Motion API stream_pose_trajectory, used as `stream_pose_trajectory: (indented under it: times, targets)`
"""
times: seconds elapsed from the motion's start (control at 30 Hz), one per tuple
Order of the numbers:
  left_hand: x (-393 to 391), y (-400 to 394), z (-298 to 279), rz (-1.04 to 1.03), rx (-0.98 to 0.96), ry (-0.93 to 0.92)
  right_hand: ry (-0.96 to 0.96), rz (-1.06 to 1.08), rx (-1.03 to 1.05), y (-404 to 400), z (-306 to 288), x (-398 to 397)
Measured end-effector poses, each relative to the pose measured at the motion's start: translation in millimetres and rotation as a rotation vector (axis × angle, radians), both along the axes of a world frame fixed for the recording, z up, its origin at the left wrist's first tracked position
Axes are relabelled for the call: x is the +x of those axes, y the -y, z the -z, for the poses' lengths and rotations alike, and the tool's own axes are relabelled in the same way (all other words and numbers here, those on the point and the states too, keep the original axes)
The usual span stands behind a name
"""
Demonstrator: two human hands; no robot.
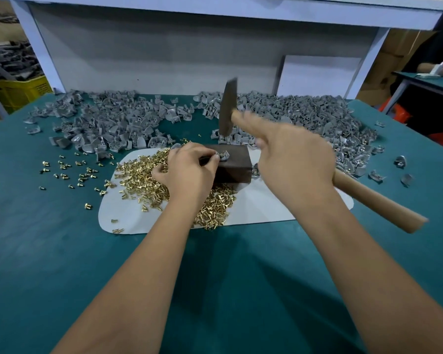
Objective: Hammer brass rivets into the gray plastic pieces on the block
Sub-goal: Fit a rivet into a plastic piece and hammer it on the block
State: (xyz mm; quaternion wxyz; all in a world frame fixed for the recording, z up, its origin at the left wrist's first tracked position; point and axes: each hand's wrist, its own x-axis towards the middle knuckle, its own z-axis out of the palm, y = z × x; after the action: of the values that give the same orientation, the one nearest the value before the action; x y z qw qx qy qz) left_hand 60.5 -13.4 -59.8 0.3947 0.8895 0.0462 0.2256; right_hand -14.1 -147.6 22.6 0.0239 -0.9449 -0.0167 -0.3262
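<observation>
On top of the dark block (234,164) sits one gray plastic piece (224,156), with what looks like a brass rivet standing in it, though that is small and I can't make out how deep it sits. My left hand (189,169) pinches the piece at its near-left edge, fingertips (216,157) right beside the rivet, steadying it on the block's top face. My right hand (294,159) is wrapped round the wooden handle of the hammer (228,108), forefinger stretched along the shaft; the steel head hangs raised above the block and is blurred.

I judge the piece light, stiff and rather slick, so it would skate off the block under a glancing blow unless held down; the safest grip is at its outer rim, well away from the rivet. The rivet itself is tiny, hard and prone to tipping, so the strike wants to land square on its head. The hammer is head-heavy, and my hold seems to sit fairly near the head, which suits short, controlled taps. My left fingertips are the thing at risk.

The block stands on a white sheet (266,210), and a heap of loose brass rivets (143,175) lies on it beside and in front of the block, with strays scattered across the green mat (62,238) to the left. Piles of gray plastic pieces (113,121) spread across the back of the table on both sides of the hammer.
</observation>
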Motion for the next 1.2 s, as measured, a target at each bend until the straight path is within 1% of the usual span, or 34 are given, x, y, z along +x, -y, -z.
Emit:
stream_pose_trajectory:
  times: [0.07,0.1,0.17,0.23,0.27,0.33,0.37,0.43,0.53,0.57,0.63,0.67,0.7,0.77,0.83,0.87,0.93,0.97,1.03,1.2]
  targets:
    - [1.0,0.2,-0.8,-0.007,0.016,-0.003,-0.133,-0.041,-0.009,3.7,9.3,2.6]
    - [1.1,0.1,-0.6,-0.007,0.019,0.002,-0.156,-0.042,0.023,5.0,8.9,4.1]
    - [1.7,-0.1,0.6,0.001,0.013,0.019,-0.059,-0.015,0.11,4.4,2.7,7.2]
    - [1.3,0.5,1.8,0.006,0.014,0.025,0.058,0.017,0.124,1.4,-0.2,3.8]
    - [1.2,0.2,1.8,0.006,0.013,0.029,0.061,0.018,0.081,0.3,2.0,3.3]
    - [1.2,-1.1,0.0,0.009,0.02,0.034,-0.057,-0.028,-0.008,0.5,12.1,5.3]
    - [1.3,-1.5,-0.7,0.014,0.027,0.031,-0.115,-0.039,-0.02,1.9,14.5,6.3]
    - [1.7,-1.7,-1.1,0.024,0.017,0.019,-0.086,-0.013,-0.001,0.7,8.2,7.7]
    - [1.7,-0.2,-0.3,0.023,0.015,0.009,0.056,0.065,0.026,-6.1,0.8,2.2]
    - [1.8,0.0,-0.3,0.023,0.017,0.005,0.048,0.059,0.001,-6.3,3.7,2.0]
    - [2.2,-0.9,-1.6,0.024,0.011,0.001,-0.048,-0.007,-0.062,-4.8,13.6,4.3]
    - [2.0,-1.4,-2.1,0.026,0.013,0.004,-0.089,-0.023,-0.058,-2.4,16.0,5.4]
    - [1.7,-1.7,-2.0,0.026,0.015,0.009,-0.085,-0.016,-0.031,-1.1,14.9,6.7]
    - [1.2,-1.3,-1.7,0.025,0.001,0.016,-0.005,0.032,0.043,-1.1,7.5,7.6]
    - [0.0,0.3,-1.2,0.023,-0.015,0.024,0.064,0.059,0.053,-0.7,6.1,5.8]
    - [-0.4,0.6,-1.2,0.022,-0.019,0.026,0.043,0.044,0.015,0.5,9.2,6.4]
    - [-1.4,0.4,-2.1,0.022,-0.02,0.02,-0.077,0.001,-0.039,3.4,17.1,7.1]
    - [-2.0,0.2,-2.3,0.025,-0.017,0.016,-0.116,-0.004,-0.029,5.0,18.9,8.0]
    - [-2.8,-1.0,-2.1,0.033,-0.025,0.01,-0.119,0.01,0.042,8.2,16.7,13.3]
    - [-1.9,-2.1,-6.8,0.089,-0.099,-0.075,-0.083,0.066,0.331,22.8,23.0,29.1]
